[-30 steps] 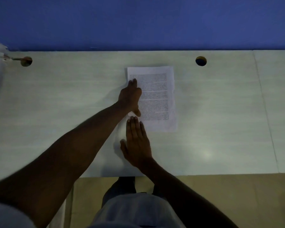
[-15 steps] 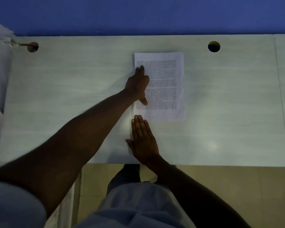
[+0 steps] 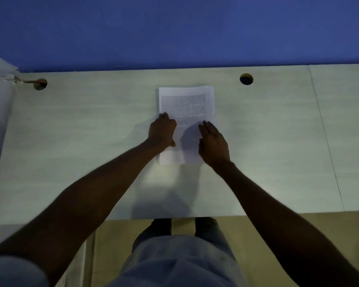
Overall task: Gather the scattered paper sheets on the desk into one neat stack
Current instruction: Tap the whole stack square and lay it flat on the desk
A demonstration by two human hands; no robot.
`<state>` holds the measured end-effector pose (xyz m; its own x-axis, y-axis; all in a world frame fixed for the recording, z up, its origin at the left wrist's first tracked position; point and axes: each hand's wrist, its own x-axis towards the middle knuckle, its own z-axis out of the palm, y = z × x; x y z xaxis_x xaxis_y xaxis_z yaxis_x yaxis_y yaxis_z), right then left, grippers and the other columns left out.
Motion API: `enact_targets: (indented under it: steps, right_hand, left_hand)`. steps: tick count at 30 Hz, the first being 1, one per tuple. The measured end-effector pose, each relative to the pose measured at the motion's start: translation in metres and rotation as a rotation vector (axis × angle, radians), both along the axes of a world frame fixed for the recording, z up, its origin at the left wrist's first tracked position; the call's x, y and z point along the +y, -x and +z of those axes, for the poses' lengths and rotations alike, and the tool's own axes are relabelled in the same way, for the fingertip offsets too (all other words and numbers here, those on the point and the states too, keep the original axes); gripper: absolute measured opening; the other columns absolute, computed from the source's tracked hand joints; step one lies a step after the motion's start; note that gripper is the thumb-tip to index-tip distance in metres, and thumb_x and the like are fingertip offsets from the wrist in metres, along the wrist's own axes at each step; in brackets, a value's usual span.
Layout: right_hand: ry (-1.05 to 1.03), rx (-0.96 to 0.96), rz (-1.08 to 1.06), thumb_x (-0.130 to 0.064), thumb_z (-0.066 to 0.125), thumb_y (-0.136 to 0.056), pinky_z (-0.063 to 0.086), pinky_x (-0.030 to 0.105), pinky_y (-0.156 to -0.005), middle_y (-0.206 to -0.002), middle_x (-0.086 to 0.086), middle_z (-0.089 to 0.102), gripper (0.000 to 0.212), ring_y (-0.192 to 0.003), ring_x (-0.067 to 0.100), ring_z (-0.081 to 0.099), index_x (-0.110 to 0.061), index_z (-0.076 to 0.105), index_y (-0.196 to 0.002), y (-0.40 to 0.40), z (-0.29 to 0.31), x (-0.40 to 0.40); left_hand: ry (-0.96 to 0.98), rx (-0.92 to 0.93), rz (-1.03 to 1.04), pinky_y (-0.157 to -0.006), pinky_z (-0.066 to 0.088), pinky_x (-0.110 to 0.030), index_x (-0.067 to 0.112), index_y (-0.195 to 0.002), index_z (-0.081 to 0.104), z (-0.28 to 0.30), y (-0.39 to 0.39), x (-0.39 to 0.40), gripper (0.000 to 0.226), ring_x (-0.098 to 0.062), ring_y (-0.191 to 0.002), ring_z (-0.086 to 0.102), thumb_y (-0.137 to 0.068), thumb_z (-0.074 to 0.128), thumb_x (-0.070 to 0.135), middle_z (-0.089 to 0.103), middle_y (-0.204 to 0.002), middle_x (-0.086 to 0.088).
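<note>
One paper stack [image 3: 187,104] lies on the desk [image 3: 267,141], left hand [image 3: 162,131] curled at its left edge, right hand [image 3: 212,143] flat on its right.

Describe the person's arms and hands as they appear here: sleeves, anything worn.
Both forearms are bare down to the left hand and right hand. A light grey short sleeve shows on the left upper arm. No watch, ring or glove is visible in the dim light.

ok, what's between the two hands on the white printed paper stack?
Head view: between the left hand and right hand lies only a bare strip of the white printed paper stack, shadowed, on the pale desk.
</note>
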<state>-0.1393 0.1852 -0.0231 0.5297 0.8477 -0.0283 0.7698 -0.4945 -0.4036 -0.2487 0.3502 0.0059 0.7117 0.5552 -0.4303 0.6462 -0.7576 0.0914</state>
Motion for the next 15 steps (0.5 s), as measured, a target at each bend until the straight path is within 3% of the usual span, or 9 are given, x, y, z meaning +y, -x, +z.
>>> enact_targets:
  steps: [2, 5, 10, 15]
  right_hand:
    - [0.141, 0.032, 0.048, -0.005, 0.067, -0.089, 0.047, 0.048, -0.112, -0.160, 0.016, 0.042, 0.068, -0.149, 0.034, 0.037, -0.001, 0.043, -0.153, -0.022, 0.006, 0.017]
    - [0.278, 0.070, 0.081, -0.010, 0.072, -0.089, 0.048, 0.049, -0.109, -0.165, 0.010, 0.033, 0.074, -0.152, 0.029, 0.029, -0.004, 0.038, -0.154, -0.039, 0.006, 0.027]
    - [0.282, 0.088, 0.080, -0.012, 0.076, -0.087, 0.053, 0.050, -0.102, -0.164, 0.008, 0.034, 0.075, -0.151, 0.028, 0.030, -0.004, 0.039, -0.152, -0.042, -0.008, 0.023]
    - [0.292, 0.132, 0.063, -0.018, 0.073, -0.091, 0.050, 0.051, -0.106, -0.159, 0.008, 0.042, 0.065, -0.147, 0.028, 0.037, -0.006, 0.045, -0.149, -0.045, 0.016, 0.030]
  left_hand:
    - [0.014, -0.025, 0.011, -0.107, 0.047, -0.046, 0.002, -0.126, 0.058, -0.004, 0.003, -0.005, 0.072, -0.035, -0.139, 0.041, -0.070, 0.089, 0.036, 0.042, -0.148, -0.023]
    - [0.073, -0.022, 0.041, -0.114, 0.039, -0.047, 0.000, -0.134, 0.051, -0.009, 0.003, -0.004, 0.078, -0.037, -0.148, 0.028, -0.073, 0.088, 0.031, 0.029, -0.157, -0.026]
    - [0.091, 0.005, 0.056, -0.116, 0.035, -0.046, 0.000, -0.141, 0.043, -0.015, 0.002, -0.005, 0.086, -0.037, -0.150, 0.024, -0.074, 0.088, 0.029, 0.022, -0.161, -0.024]
    - [0.042, 0.025, 0.062, -0.101, 0.049, -0.043, 0.003, -0.125, 0.057, 0.004, -0.006, -0.010, 0.060, -0.036, -0.136, 0.045, -0.075, 0.085, 0.018, 0.044, -0.145, -0.022]
